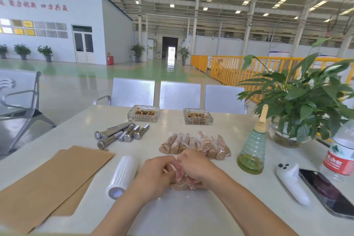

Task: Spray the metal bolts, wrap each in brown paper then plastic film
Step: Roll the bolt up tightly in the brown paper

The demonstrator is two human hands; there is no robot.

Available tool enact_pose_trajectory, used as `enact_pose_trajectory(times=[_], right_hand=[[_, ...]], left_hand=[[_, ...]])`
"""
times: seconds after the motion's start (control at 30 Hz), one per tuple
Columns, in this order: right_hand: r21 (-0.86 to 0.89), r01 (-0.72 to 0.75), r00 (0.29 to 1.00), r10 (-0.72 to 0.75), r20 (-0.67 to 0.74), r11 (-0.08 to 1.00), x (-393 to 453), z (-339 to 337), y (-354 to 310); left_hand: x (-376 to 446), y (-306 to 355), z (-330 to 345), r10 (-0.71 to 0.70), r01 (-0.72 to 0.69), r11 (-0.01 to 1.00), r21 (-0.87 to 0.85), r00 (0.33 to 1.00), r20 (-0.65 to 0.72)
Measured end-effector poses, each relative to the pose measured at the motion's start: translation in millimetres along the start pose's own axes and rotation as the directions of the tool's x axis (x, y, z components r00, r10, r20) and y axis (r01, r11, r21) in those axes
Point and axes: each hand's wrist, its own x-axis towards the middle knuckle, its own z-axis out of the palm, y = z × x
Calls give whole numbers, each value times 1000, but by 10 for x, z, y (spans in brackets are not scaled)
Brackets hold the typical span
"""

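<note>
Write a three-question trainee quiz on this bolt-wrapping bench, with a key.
1. True or false: the pile of bare steel hex bolts lies to the right of the green ribbed plastic spray bottle.
2. What are the left hand and right hand holding?
A. the white roll of clear plastic film
B. a paper-wrapped bolt in clear film
C. a brown paper sheet
3. Fill in: the row of finished wrapped bolts lies just beyond the ____.

Key: 1 false; 2 B; 3 hands.

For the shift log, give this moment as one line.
step: film wrap | hands: left hand, right hand on wrapped bolt | waiting: bare bolts
</note>
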Motion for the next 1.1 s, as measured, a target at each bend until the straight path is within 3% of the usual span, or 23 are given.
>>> enact_pose_trajectory(times=[0.13, 0.23, 0.47, 0.6, 0.7, 0.8, 0.93, 1.0, 1.03, 1.1], right_hand=[[-90, 83, 993, -90, -80, 992, -62, -11, 84], [37, 139, 985, -134, -106, 990, -117, -24, 153], [224, 111, 992, -121, 31, 968, -247, -101, 94], [138, 143, 987, -152, 51, 980, -267, -72, 46], [154, 164, 978, -181, 103, 974, -286, -95, 57], [197, 168, 966, -201, 164, 966, -294, -105, 78], [254, 212, 975, -221, 5, 944, -276, -99, 176], [104, 311, 937, -286, -203, 945, -297, -111, 248], [-71, 353, 891, -359, -277, 933, -308, -119, 285], [-392, 392, 830, -504, -240, 833, -345, -67, 330]], left_hand=[[-12, -47, -17, -5, 5, 998, 69, 1000, 3], [13, -8, 15, -16, 18, 994, 106, 1000, -17], [14, 90, -55, -45, 45, 994, 103, 999, 2], [-2, 79, -65, 23, -23, 999, 33, 1000, -3], [-15, 55, -46, 59, -60, 996, 67, 998, 11], [1, 38, -4, 46, -50, 972, 228, 999, 23], [28, 39, 42, 2, 2, 940, 341, 1000, -10], [18, 40, 43, -12, 16, 947, 319, 1000, -14], [13, 38, 42, -16, 19, 949, 316, 1000, -12], [12, 49, 43, -13, 18, 944, 329, 1000, -17]])
